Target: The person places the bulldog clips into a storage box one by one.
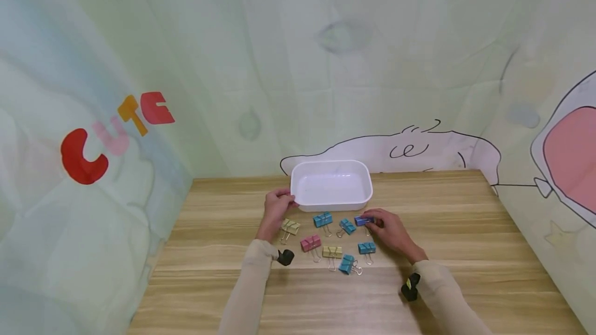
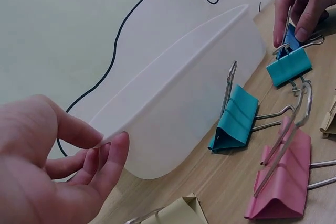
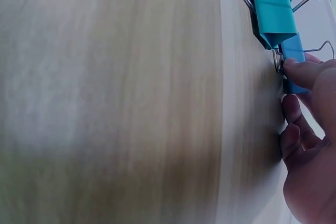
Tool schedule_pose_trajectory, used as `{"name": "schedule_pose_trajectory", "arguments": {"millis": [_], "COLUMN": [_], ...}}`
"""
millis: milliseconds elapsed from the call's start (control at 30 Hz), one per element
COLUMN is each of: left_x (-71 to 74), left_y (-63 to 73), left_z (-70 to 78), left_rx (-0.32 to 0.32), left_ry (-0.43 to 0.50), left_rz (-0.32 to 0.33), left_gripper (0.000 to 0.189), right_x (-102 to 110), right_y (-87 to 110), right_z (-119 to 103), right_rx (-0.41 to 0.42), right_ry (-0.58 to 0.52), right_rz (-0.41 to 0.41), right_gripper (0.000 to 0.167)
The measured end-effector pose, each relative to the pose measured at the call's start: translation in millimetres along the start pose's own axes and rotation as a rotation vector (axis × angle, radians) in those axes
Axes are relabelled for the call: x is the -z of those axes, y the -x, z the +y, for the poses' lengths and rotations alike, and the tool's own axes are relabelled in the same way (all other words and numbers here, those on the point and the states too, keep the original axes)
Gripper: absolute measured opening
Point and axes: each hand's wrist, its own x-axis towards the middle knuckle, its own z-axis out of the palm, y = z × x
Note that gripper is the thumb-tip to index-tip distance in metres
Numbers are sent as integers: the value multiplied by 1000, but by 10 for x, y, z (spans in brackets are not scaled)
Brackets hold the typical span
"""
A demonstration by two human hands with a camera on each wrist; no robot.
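Observation:
My left hand (image 1: pixel 277 210) pinches the left rim of a white plastic tray (image 1: pixel 332 207) between thumb and fingers; the left wrist view shows this grip on the tray's edge (image 2: pixel 178 119). On the right, the thumb and fingers of my right hand (image 1: pixel 390 230) pinch a dark blue binder clip (image 1: pixel 358 221) at the table, just in front of the tray's right corner. Close by lie a small teal binder clip (image 1: pixel 347 226) and another teal binder clip (image 1: pixel 367 247). A yellow binder clip (image 1: pixel 291 226) is nearest my left wrist. Nothing is visible inside the tray.
More binder clips are spread in front of the tray: a teal one (image 1: pixel 323 219), a pink one (image 1: pixel 310 243), a yellow one (image 1: pixel 332 252) and a teal one (image 1: pixel 346 264). The wooden table (image 1: pixel 223 257) meets a printed cloth backdrop (image 1: pixel 223 138) behind the tray.

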Motion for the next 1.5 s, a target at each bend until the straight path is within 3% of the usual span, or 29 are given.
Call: {"name": "schedule_pose_trajectory", "arguments": {"millis": [467, 833, 1033, 1300, 1500], "left_x": [-21, -26, -15, -7, -5], "left_y": [-4, 16, -2, -17, -20], "left_z": [22, 41, 24, 5, -2], "left_rx": [42, 37, 47, 43, 38], "left_ry": [2, -6, -14, -6, 1], "left_rz": [-8, 5, 6, 4, 5], "left_gripper": [37, 38, 37, 37, 34], "right_x": [89, 240, 374, 630, 743], "right_y": [-6, -121, -329, -806, -1132], "right_z": [-49, -183, -376, -693, -886], "right_rx": [-36, 38, 88, 119, 130], "right_ry": [-88, -86, -48, 9, 39], "right_rz": [-48, -56, -64, -100, -81], "right_gripper": [20, 20, 17, 18, 21]}}
